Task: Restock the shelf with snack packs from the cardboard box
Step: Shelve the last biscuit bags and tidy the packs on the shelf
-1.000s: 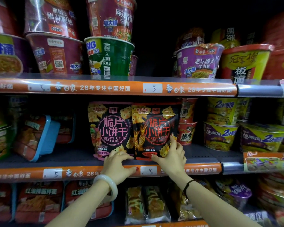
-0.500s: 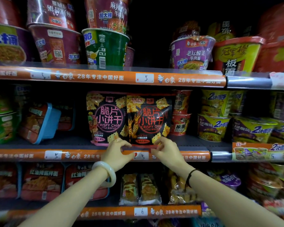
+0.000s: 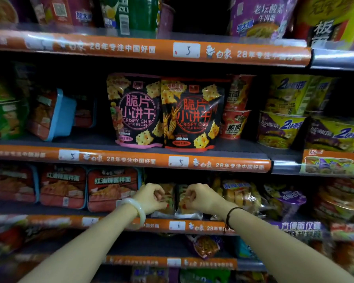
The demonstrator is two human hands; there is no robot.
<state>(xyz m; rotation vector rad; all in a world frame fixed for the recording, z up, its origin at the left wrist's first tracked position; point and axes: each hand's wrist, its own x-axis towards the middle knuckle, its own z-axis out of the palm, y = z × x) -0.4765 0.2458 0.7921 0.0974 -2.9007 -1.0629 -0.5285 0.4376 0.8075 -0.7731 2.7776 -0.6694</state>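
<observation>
2 snack packs (image 3: 166, 115) upright, well above fingers (image 3: 158, 193).

Both forearms bare, stretched forward and converging, left hand (image 3: 151, 199) and right hand (image 3: 202, 198) side by side, close but apart, fingers of each curled in toward the thumb
</observation>
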